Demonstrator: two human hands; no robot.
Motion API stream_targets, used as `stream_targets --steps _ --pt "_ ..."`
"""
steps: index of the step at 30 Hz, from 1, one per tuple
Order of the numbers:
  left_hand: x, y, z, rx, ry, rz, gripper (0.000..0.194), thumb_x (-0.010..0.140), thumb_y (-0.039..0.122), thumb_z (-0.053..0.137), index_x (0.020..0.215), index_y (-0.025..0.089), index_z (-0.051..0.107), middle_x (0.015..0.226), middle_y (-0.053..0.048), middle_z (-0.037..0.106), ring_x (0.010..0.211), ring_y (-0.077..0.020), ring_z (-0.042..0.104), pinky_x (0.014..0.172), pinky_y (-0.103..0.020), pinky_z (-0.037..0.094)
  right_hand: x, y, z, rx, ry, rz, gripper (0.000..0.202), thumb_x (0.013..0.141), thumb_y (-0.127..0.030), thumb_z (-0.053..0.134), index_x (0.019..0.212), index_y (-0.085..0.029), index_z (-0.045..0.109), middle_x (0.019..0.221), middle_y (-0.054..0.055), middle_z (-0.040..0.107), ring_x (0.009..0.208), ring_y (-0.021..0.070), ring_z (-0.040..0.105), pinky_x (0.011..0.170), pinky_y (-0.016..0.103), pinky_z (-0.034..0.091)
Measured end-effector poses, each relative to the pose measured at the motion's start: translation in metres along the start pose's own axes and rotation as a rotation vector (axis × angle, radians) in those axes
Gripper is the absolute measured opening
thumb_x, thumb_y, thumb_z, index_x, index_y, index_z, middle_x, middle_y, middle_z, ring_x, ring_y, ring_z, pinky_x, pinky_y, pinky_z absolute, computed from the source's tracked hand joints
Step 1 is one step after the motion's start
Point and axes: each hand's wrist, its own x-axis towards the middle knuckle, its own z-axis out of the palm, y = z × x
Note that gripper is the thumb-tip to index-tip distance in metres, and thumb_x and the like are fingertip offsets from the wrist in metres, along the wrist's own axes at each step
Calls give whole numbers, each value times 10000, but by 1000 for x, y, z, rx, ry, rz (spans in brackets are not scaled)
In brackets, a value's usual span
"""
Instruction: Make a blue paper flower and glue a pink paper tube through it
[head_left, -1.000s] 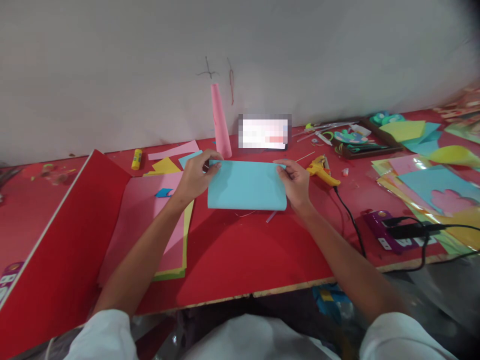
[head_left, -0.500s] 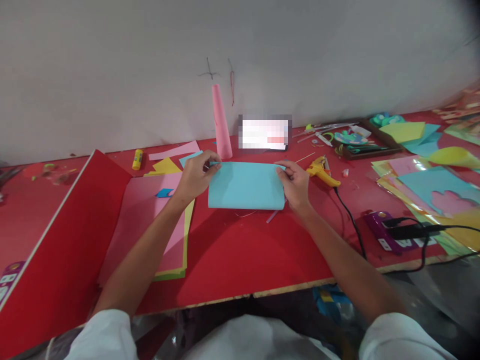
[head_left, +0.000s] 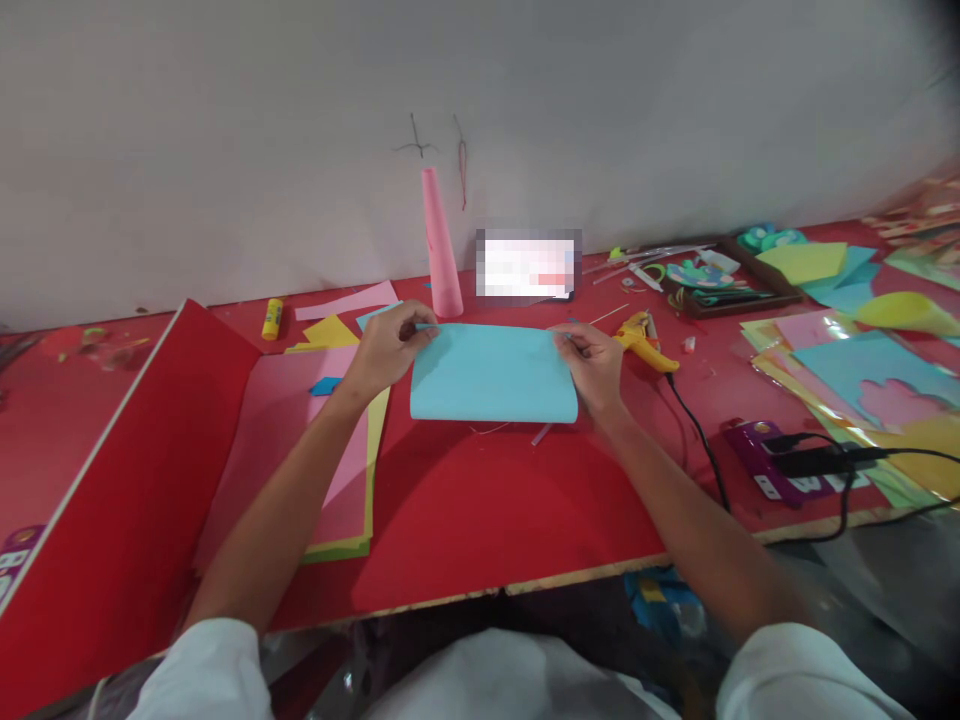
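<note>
A light blue paper sheet [head_left: 493, 375] hangs above the red table [head_left: 480, 520], its lower edge curved as if bent over. My left hand [head_left: 390, 345] pinches its upper left corner. At the upper right corner my right hand [head_left: 591, 362] grips the same sheet between thumb and fingers. Behind the sheet a tall pink paper cone [head_left: 441, 245] stands upright near the wall. Beneath and beside my left forearm lies a stack of pink, yellow and green paper [head_left: 274, 400], with a small dark blue paper piece [head_left: 325, 386] on it.
A yellow glue gun [head_left: 646, 343] with a black cable lies right of my right hand. Further right are a purple power box [head_left: 761, 460], a dark tray [head_left: 784, 292] and coloured papers. A phone [head_left: 529, 265] leans by the wall; a glue stick [head_left: 272, 319] and raised red board [head_left: 127, 500] are left.
The blue sheet looks slightly wider and its lower edge sits a little lower and more rounded. My hands have moved very slightly apart, both still gripping its corners.
</note>
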Motion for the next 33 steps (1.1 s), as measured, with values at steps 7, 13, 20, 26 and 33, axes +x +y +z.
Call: stream_targets --steps 7,13,20,26,33 --pt "-1 3 -6 164 -84 6 97 929 309 683 901 217 683 837 -4 695 773 -162 588 756 -330 435 -5 0 6 -25 -15 -24 146 902 -371 769 913 -242 837 890 57 839 827 214 787 742 337 616" --pt "-2 5 -5 125 -134 0 150 931 367 721 929 217 712 937 -34 753 866 -193 655 803 -340 473 -7 0 7 -11 -44 -12 155 910 -373 759 935 -243 841 922 64 847 856 217 799 776 347 635" --pt "-4 7 0 125 -178 14 151 953 361 689 936 220 740 945 -32 778 863 -186 663 785 -332 473 -11 2 10 13 -73 19 160 903 -385 766 945 -246 833 956 68 853 878 228 803 791 360 634" --pt "-4 13 -1 150 -182 19 149 949 323 654 893 213 737 897 -27 772 813 -175 652 744 -324 457 -8 -1 8 7 -165 77 244 906 -472 791 954 -233 811 900 68 828 817 215 766 722 332 594" --pt "-6 21 -9 136 -325 15 165 920 326 632 864 219 744 933 -38 803 846 -190 702 796 -323 507 3 -5 -5 -111 -632 82 382 894 -573 796 994 -205 805 977 85 820 863 214 738 729 305 555"
